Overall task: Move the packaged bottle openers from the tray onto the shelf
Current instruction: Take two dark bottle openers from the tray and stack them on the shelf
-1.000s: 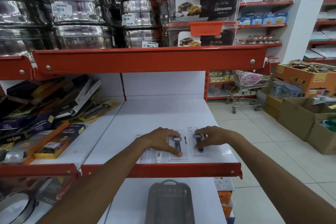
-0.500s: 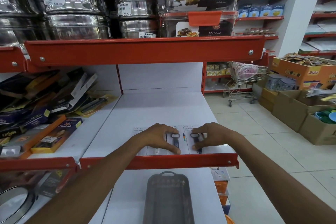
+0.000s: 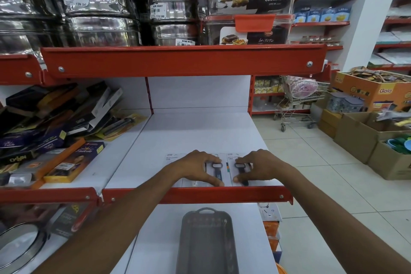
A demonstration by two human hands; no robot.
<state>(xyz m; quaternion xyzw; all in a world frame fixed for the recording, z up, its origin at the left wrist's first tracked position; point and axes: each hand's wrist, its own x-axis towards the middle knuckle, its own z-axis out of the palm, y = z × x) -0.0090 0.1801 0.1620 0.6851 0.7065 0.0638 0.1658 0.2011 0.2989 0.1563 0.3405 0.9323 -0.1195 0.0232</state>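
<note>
Three packaged bottle openers lie flat side by side near the front edge of the white shelf [image 3: 200,131]. My left hand [image 3: 195,168] rests with spread fingers on the left card [image 3: 172,158] and the middle card [image 3: 216,170], which shows a dark opener. My right hand [image 3: 258,167] presses its fingertips on the right card [image 3: 232,157], its opener partly hidden. A dark grey tray [image 3: 206,242] with a handle sits on the shelf below and looks empty.
A red lip [image 3: 195,194] runs along the shelf front. Boxed knives [image 3: 73,162] crowd the bay to the left. Steel tins [image 3: 95,2] and food containers [image 3: 249,0] fill the shelf above. Cardboard boxes [image 3: 355,138] and a trolley [image 3: 298,104] stand on the aisle floor at right.
Both hands stay on the cards, with only small shifts of the fingers. The view has tilted down slightly and moved closer.
</note>
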